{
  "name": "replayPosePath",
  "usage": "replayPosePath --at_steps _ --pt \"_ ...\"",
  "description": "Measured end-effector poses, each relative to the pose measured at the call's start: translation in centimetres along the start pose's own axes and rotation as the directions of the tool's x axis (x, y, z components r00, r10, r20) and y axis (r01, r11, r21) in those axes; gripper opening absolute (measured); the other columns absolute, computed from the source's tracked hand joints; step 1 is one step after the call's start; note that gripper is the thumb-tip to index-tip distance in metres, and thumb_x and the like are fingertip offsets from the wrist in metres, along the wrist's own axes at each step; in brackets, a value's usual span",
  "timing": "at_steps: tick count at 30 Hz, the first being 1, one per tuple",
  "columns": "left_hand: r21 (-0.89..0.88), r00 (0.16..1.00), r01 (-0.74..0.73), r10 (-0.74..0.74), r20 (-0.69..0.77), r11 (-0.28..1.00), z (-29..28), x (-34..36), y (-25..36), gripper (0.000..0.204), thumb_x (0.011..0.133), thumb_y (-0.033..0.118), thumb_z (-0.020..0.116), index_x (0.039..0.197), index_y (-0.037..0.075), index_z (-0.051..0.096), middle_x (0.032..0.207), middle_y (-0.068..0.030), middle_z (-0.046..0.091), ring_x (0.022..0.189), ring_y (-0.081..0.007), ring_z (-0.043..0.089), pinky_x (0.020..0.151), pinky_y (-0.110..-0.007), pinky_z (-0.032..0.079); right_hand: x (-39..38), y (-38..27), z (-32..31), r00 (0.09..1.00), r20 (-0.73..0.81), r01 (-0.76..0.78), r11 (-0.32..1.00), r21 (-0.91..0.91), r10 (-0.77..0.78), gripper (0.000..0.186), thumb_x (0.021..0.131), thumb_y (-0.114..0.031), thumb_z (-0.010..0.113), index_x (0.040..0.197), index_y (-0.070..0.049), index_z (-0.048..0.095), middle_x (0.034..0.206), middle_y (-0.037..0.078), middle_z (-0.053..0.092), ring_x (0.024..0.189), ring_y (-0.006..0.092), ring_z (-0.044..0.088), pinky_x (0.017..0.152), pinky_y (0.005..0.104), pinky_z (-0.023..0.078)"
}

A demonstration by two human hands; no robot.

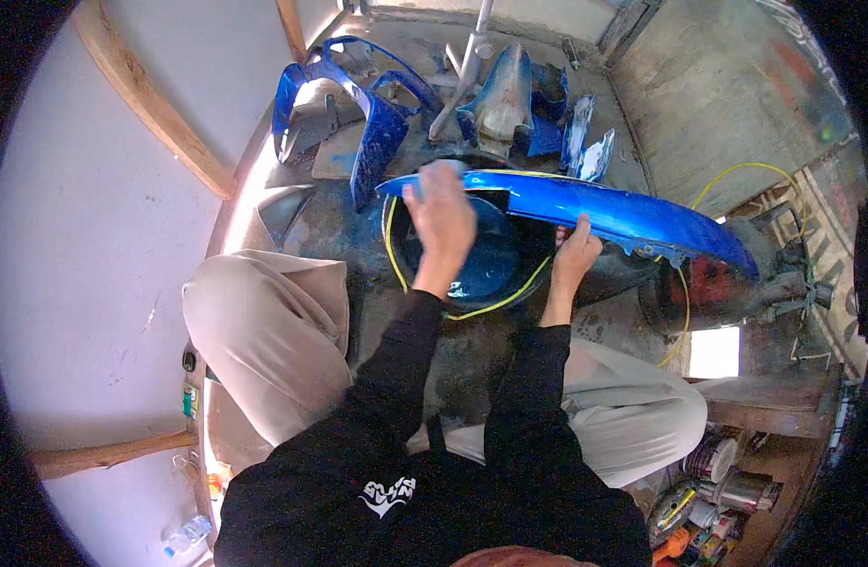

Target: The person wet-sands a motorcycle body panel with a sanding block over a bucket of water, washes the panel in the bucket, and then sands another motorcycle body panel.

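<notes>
Two bare hands at work on a long, curved, glossy blue panel (632, 213), which spans crosswise from beneath the left fingers to well beyond the right ones. The left hand (442, 222) is blurred, its fingers drawn together over the narrow end of the panel; whether they pinch anything against it cannot be told. The right hand (574, 260) grips the lower edge near mid-length, one fingertip on the glossy face and the others partly hidden. Below and between the two sets of fingers stands a round dark basin (408, 248) containing dark liquid, and a thin yellow hose (498, 305) follows its rim. Beyond the left fingers, to their left, a branching blue frame (382, 142) rests on the grey floor (328, 231); beyond and between both hands stands a pointed, worn grey-and-blue part (505, 99). Just past the right fingers, on the far side of the panel, is a scuffed white-and-blue piece (596, 156). To the right of the right fingers, under the panel's far end, sits a partly hidden dark-and-red object (706, 285); nearer the body on that side are assorted tins (710, 458)
</notes>
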State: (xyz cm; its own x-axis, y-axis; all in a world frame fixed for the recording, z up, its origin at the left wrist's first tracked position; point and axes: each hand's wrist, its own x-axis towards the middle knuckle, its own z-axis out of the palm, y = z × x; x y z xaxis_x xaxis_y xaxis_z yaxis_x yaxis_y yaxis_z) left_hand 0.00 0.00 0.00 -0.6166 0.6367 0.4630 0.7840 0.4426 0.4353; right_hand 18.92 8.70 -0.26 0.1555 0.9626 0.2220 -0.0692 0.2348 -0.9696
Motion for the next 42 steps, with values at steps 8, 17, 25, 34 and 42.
replayPosePath --at_steps 8,17,25,34,42 --pt "-0.226 0.97 -0.205 0.167 -0.177 0.952 -0.8 -2.3 4.5 0.036 0.096 0.008 0.055 0.131 0.017 0.059 0.133 -0.0053 0.061 0.129 -0.025 0.056 0.099 -0.055 0.034 -0.2 -0.6 -0.6 0.999 -0.002 -0.035 0.999 -0.025 0.035 0.054 0.105 -0.034 0.057 0.067 0.003 0.068 0.064 0.009 0.067 0.052 0.0135 0.057 0.052 0.0292 0.045" --pt "-0.333 0.968 -0.243 0.25 -0.023 0.911 -1.0 -2.7 6.7 0.037 0.098 0.015 0.053 0.134 0.006 0.058 0.145 -0.0147 0.057 0.144 -0.0334 0.044 0.108 -0.065 0.028 -0.5 -0.6 0.0 1.0 0.001 -0.023 0.999 -0.022 0.023 0.053 0.105 -0.035 0.057 0.068 0.003 0.068 0.064 0.008 0.067 0.053 0.0132 0.058 0.053 0.0286 0.045" --pt "-0.18 0.998 0.03 -0.038 -0.042 0.983 -1.6 -1.1 -1.9 0.037 0.1 0.014 0.051 0.136 0.011 0.056 0.136 -0.009 0.061 0.136 -0.0265 0.051 0.107 -0.065 0.03 -0.3 -1.0 -0.1 1.0 -0.002 0.0 0.994 -0.105 0.0 0.056 0.105 -0.035 0.056 0.066 0.003 0.068 0.063 0.009 0.066 0.053 0.0139 0.058 0.054 0.0301 0.046" --pt "-0.21 0.941 -0.313 0.273 -0.198 0.926 0.5 -4.1 9.3 0.028 0.099 0.014 0.053 0.126 0.013 0.06 0.139 -0.0065 0.059 0.138 -0.0264 0.049 0.104 -0.058 0.032 -0.4 -0.5 -0.1 1.0 -0.008 0.001 0.997 -0.077 -0.001 0.056 0.105 -0.035 0.056 0.064 0.002 0.066 0.062 0.009 0.066 0.053 0.0141 0.058 0.054 0.0305 0.046" --pt "-0.064 0.967 0.223 -0.229 -0.109 0.973 -1.4 -0.1 -6.3 0.034 0.101 0.014 0.05 0.132 0.016 0.061 0.134 -0.0057 0.063 0.125 -0.0266 0.059 0.102 -0.06 0.038 -0.5 -1.3 0.1 1.0 -0.004 -0.005 0.996 -0.091 0.005 0.055 0.104 -0.036 0.057 0.065 0.002 0.065 0.063 0.009 0.066 0.053 0.0145 0.058 0.053 0.0297 0.045"
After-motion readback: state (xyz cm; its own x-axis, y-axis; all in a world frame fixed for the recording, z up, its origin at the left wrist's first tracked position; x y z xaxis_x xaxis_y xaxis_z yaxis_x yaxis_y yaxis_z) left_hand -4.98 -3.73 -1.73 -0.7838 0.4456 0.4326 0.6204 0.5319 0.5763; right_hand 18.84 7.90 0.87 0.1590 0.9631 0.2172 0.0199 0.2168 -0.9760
